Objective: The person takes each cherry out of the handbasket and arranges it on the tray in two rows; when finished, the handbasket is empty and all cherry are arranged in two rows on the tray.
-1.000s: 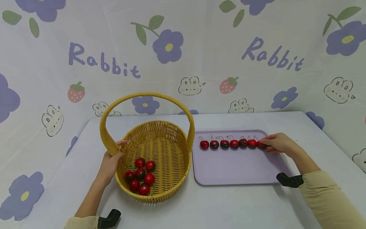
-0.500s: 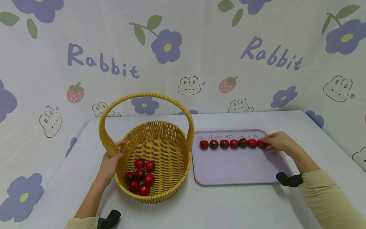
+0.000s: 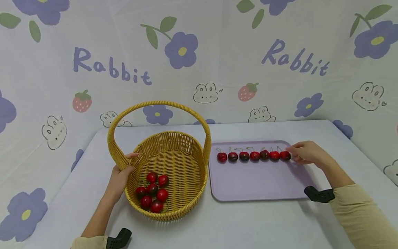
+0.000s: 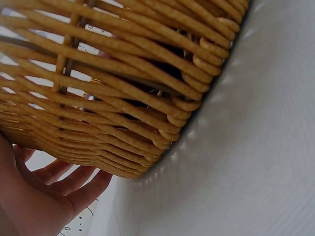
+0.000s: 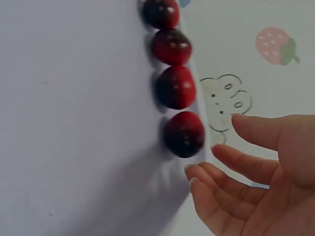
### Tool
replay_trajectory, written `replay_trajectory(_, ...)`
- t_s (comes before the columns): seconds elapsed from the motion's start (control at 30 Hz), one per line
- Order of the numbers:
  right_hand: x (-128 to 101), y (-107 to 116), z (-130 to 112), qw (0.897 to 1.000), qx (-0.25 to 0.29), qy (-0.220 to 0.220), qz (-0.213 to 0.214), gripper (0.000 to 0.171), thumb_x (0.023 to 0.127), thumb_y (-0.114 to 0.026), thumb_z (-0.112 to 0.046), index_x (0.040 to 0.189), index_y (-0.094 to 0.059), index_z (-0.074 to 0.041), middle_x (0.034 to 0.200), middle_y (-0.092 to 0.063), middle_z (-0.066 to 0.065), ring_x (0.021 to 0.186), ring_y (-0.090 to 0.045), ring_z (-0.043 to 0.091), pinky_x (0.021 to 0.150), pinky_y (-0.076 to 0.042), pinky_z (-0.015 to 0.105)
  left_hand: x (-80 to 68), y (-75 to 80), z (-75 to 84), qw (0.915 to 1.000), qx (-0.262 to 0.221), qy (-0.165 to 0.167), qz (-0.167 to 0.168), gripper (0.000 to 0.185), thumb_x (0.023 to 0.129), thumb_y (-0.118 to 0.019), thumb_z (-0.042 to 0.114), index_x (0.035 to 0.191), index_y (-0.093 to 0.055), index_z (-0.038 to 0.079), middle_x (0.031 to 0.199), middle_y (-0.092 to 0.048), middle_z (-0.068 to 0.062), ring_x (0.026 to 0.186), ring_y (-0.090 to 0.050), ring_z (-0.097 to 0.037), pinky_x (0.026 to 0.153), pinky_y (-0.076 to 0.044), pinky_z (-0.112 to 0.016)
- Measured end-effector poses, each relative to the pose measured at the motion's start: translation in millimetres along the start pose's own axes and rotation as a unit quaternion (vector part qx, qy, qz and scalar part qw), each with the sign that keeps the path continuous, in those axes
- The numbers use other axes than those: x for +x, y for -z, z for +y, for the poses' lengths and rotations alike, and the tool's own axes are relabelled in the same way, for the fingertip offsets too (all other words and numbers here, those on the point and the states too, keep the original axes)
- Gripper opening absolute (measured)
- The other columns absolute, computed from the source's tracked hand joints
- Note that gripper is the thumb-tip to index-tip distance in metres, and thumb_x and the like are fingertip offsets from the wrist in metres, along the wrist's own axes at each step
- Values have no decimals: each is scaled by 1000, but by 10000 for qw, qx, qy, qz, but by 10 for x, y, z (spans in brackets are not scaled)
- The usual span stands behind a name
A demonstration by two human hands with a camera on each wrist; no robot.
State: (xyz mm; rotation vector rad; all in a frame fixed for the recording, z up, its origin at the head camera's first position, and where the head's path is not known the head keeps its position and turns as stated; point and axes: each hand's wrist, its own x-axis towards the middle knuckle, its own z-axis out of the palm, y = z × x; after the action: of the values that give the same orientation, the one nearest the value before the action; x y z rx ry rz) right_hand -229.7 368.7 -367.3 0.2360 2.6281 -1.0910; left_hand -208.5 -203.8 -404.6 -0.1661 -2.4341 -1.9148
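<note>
My left hand [image 3: 119,178] grips the left side of the yellow wicker basket [image 3: 186,205] at the foot of its handle, thumb on the rim. In the left wrist view its fingers [image 4: 78,184] curl against the outer weave. Several red cherries [image 3: 157,206] lie in the front left of the basket. On the purple tray [image 3: 248,186], a row of several cherries [image 3: 254,156] with stems runs along the far side. Just right of the last cherry [image 5: 184,134], my right hand [image 3: 308,153] hovers with thumb and fingers apart, holding nothing.
The basket and the tray stand side by side on a white-covered table [image 3: 236,224]. Behind them hangs a printed cloth backdrop [image 3: 217,41] with rabbits and flowers. The basket's tall arched handle [image 3: 160,103] rises above its rim.
My right hand has let go of the rightmost cherry and moved slightly right, away from it. The left hand and the basket have stayed in place.
</note>
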Motion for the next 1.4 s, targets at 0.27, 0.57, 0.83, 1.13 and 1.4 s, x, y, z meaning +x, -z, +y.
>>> replay_trajectory(0.27,-160,141,-172,9963,234,600,-565,56,101,-43,-31,132,-38,15,111,-56,23,98,-59,28,82,-51,33,9,12,-16,10000,25,-57,10,43,92,-36,-2,135,-44,-3,143,-37,-21,134,-31,-35,107,-22,-51)
replay_trajectory(0.57,-253,8,-393,9701,1079,1294,-1746,54,101,-44,-29,139,-35,9,125,-50,28,111,-54,38,89,-48,34,4,26,-29,10000,14,-20,27,43,92,-35,-2,135,-44,-3,144,-37,-21,134,-31,-35,107,-21,-51)
replay_trajectory(0.83,-334,-238,-653,9442,1291,1968,-2303,43,99,-51,-19,134,-44,4,132,-49,25,116,-53,31,93,-44,31,-3,25,-38,10000,5,19,30,43,92,-35,-1,135,-44,-3,144,-36,-21,132,-32,-35,107,-22,-52)
replay_trajectory(1.13,-442,-563,-955,9231,973,2726,-2530,32,95,-58,-14,126,-56,-8,125,-57,11,115,-52,34,96,-42,35,6,18,-25,10000,-13,-18,22,43,93,-36,-2,135,-44,-3,144,-37,-20,133,-31,-33,107,-22,-50)
replay_trajectory(1.4,-494,-878,-1228,9001,1072,3046,-2925,32,94,-59,-15,125,-57,-8,123,-57,10,115,-52,30,97,-39,45,9,12,-4,10000,-47,-22,-7,42,95,-36,-1,136,-44,-1,145,-36,-20,135,-30,-33,108,-22,-50)
